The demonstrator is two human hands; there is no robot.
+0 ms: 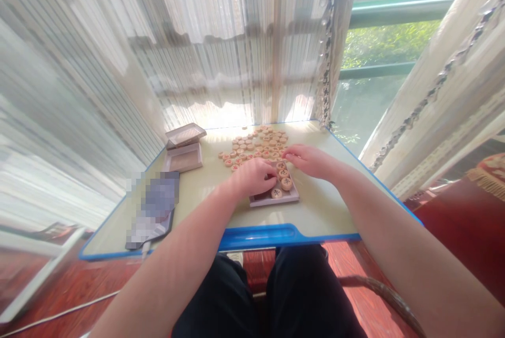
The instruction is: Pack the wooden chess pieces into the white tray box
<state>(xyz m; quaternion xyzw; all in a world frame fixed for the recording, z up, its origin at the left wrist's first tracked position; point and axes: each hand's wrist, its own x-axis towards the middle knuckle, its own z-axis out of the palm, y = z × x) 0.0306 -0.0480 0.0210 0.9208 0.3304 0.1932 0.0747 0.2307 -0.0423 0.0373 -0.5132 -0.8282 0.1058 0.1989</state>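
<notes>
Round wooden Chinese chess pieces [250, 146] with carved characters lie spread on the table, some marked red and others dark. A shallow open box [294, 197] sits in front of me, and several pieces [286, 184] with dark characters rest along its right side. Over the box's left part, my left hand [257, 176] is closed with curled fingers; whatever they hold is hidden. Beyond the box's far right corner, my right hand [306, 160] reaches left, its fingers apart and its tips beside the nearest loose pieces.
Two shallow box parts [184, 158] stand at the table's far left, one tilted on the other. A phone-like dark device [169, 222], partly pixelated, lies at the left with a cable. The table [209, 198] has a blue raised rim. Striped curtains [221, 64] hang close behind.
</notes>
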